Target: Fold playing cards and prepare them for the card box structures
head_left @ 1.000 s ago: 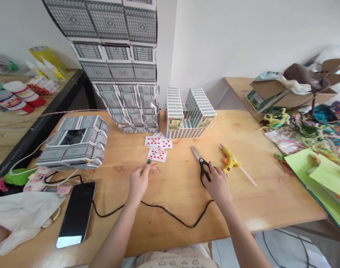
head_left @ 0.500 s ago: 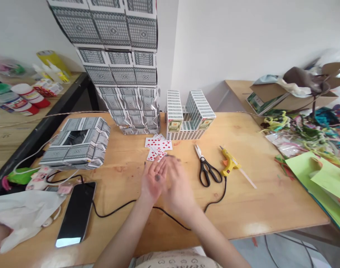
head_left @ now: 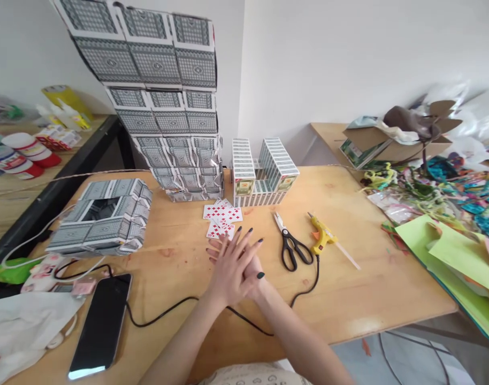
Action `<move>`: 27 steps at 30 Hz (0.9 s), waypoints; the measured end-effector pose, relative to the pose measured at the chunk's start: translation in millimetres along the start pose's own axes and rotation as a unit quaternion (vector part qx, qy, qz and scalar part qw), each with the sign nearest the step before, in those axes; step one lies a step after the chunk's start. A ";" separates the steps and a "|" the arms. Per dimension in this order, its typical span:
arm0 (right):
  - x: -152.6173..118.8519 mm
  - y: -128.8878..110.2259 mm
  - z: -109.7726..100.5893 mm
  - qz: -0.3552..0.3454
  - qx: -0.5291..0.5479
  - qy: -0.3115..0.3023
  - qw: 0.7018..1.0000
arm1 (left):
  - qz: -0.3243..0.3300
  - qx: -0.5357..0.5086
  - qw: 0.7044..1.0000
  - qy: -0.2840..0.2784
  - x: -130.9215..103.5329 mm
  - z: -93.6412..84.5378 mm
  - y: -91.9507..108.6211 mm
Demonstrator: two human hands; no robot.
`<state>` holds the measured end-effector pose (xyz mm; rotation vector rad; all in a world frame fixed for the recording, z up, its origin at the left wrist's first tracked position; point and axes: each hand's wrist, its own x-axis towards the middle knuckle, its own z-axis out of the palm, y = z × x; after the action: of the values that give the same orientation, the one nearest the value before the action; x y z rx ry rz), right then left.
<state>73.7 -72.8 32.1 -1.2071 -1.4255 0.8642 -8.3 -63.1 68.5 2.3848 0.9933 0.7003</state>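
Over the middle of the table my left hand point(head_left: 228, 270) lies back upward across my right hand, its dark-nailed fingers spread. My right hand point(head_left: 252, 267) is underneath and partly covered; its fingertips stick out on the left, stretched apart. The two hands touch each other, and I see no object in either. Just beyond the fingers lie several overlapping playing cards point(head_left: 222, 213), face up with red diamonds. To the right are black-handled scissors point(head_left: 290, 248) with slightly parted blades, and a yellow glue gun point(head_left: 322, 233) with a glue stick in its rear.
A tall structure of folded cards point(head_left: 160, 112) stands at the back, beside stacked card decks point(head_left: 248, 176). A card-built box point(head_left: 104, 216) with a square opening is at left, near a phone point(head_left: 102, 323). A black cable point(head_left: 164, 318) crosses the front. Green paper point(head_left: 433, 256) and craft scraps lie right.
My left hand has turned from palm up to back up and now lies over my right hand. The view has shifted slightly; the table items stay in place.
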 end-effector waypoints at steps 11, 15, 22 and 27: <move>-16.6 55.1 -126.2 0.049 -0.482 0.091 0.870 | -0.100 0.055 0.989 0.095 -30.8 2.2 -67.3; -29.2 73.2 -135.4 0.028 -0.509 0.120 0.852 | -0.068 0.016 0.992 0.109 -37.2 2.9 -61.2; -53.7 73.9 -168.9 0.029 -0.514 0.148 0.844 | -0.081 -0.005 0.990 0.114 -47.7 1.4 -69.6; -57.5 72.2 -197.2 0.073 -0.452 0.177 0.871 | -0.099 -0.020 0.990 0.100 -55.6 5.5 -73.5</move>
<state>279.8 -129.4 -9.3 -2.0640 -1.4652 -0.0170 -76.2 -59.1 6.1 2.1760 1.2652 0.8867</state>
